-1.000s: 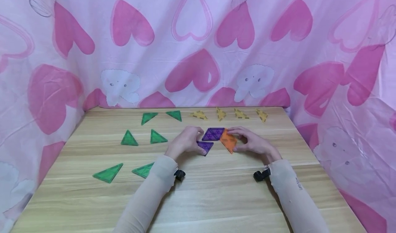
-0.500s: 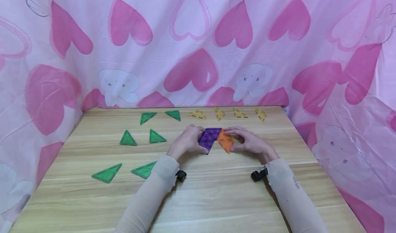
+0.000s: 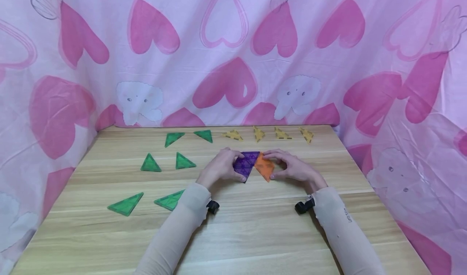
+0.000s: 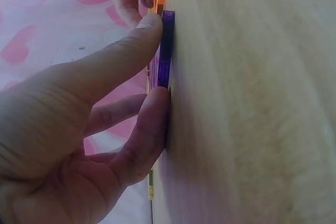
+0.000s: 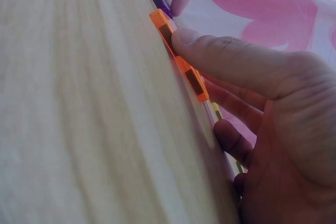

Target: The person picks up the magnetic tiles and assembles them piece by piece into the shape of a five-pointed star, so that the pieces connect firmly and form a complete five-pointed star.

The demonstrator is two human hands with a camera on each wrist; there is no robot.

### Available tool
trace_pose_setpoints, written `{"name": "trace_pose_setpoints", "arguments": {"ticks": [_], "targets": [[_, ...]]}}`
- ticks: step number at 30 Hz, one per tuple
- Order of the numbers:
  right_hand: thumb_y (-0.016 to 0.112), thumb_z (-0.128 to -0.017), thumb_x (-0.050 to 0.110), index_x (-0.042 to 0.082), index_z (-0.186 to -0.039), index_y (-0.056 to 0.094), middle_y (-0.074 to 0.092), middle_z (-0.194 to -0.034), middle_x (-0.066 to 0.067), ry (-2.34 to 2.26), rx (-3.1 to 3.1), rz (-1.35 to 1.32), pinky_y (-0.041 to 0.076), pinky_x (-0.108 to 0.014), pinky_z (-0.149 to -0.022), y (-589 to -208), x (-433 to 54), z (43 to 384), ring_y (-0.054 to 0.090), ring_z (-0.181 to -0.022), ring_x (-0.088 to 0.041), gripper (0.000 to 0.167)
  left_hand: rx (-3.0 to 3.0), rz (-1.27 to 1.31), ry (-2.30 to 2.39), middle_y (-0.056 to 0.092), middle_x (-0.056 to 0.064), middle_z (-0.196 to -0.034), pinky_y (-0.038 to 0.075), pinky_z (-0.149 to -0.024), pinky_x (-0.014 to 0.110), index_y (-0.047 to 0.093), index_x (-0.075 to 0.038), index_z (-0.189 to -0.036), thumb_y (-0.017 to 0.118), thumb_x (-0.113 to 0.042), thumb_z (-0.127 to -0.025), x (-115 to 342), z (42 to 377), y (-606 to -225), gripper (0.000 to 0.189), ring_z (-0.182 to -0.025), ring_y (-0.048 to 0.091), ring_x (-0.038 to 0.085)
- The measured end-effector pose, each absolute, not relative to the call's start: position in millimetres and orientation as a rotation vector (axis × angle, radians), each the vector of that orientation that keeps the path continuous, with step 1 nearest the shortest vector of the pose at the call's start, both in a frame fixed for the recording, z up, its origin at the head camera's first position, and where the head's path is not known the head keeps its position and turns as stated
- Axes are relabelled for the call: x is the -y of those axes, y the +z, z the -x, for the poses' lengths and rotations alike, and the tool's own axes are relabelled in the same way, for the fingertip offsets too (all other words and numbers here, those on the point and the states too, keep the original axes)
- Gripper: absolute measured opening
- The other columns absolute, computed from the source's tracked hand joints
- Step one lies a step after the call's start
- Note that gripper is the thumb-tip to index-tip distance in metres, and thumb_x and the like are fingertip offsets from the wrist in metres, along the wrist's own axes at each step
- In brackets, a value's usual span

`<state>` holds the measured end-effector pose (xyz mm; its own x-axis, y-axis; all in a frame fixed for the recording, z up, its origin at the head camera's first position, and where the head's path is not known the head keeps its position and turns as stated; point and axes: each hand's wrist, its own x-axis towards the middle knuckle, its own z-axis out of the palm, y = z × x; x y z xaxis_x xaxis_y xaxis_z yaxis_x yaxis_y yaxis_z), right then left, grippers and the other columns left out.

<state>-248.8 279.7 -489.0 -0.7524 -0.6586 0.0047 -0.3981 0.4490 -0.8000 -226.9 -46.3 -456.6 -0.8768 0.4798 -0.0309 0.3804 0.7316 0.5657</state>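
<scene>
Flat on the table, several purple triangular magnetic tiles (image 3: 251,159) lie edge to edge. My left hand (image 3: 220,167) holds the group at its left side, thumb at the lower tip and fingers at the upper left, partly covering it. Up close in the left wrist view, the thumb presses along the thin edge of a purple tile (image 4: 167,45). Orange triangular magnetic tiles (image 3: 264,167) meet the purple ones at the upper right. Around their right side my right hand (image 3: 298,170) grips them with thumb and fingers. Its thumb rests on an orange tile's edge (image 5: 194,80) in the right wrist view.
Several green triangular tiles (image 3: 125,204) are spread over the left part of the wooden table (image 3: 255,238). Along the back edge lie several yellow triangular tiles (image 3: 282,133). A pink heart-patterned curtain (image 3: 226,80) encloses the back and sides.
The lower purple tile, apart from the others a second ago, has moved up against them under my left hand. The joined purple and orange tiles have shifted slightly left.
</scene>
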Motion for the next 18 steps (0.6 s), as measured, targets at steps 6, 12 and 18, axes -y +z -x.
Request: {"name": "trace_pose_setpoints", "arguments": {"ticks": [6,12,18], "targets": [[0.093,-0.092,0.015,0.016,-0.157,0.063,0.046,-0.173,-0.003,-1.169,-2.416,0.908,0.03,-0.063,-0.131,-491,-278,248,0.036,-0.16,-0.033,0.072,-2.758,-0.635,0.835,0.069,0.012,-0.128,0.056,-0.109,0.045,0.074,-0.01,-0.141,0.097,-0.038,-0.09,49,226,-455,0.063,-0.115,0.06,0.024],[0.094,-0.091,0.016,0.016,-0.156,0.064,0.046,-0.173,-0.004,-1.177,-2.381,0.944,0.023,-0.063,-0.134,-491,-271,247,0.032,-0.164,-0.034,0.071,-2.778,-0.625,0.814,0.06,0.012,-0.123,0.057,-0.104,0.046,0.07,-0.011,-0.138,0.093,-0.039,-0.093,52,225,-453,0.057,-0.108,0.059,0.024],[0.094,-0.091,0.019,0.016,-0.155,0.065,0.047,-0.172,-0.006,-1.169,-2.368,0.966,0.022,-0.066,-0.133,-490,-265,243,0.033,-0.163,-0.037,0.07,-2.755,-0.656,0.805,0.06,0.015,-0.133,0.056,-0.108,0.048,0.059,-0.018,-0.156,0.098,-0.037,-0.089,56,225,-452,0.08,-0.114,0.059,0.026]]}}
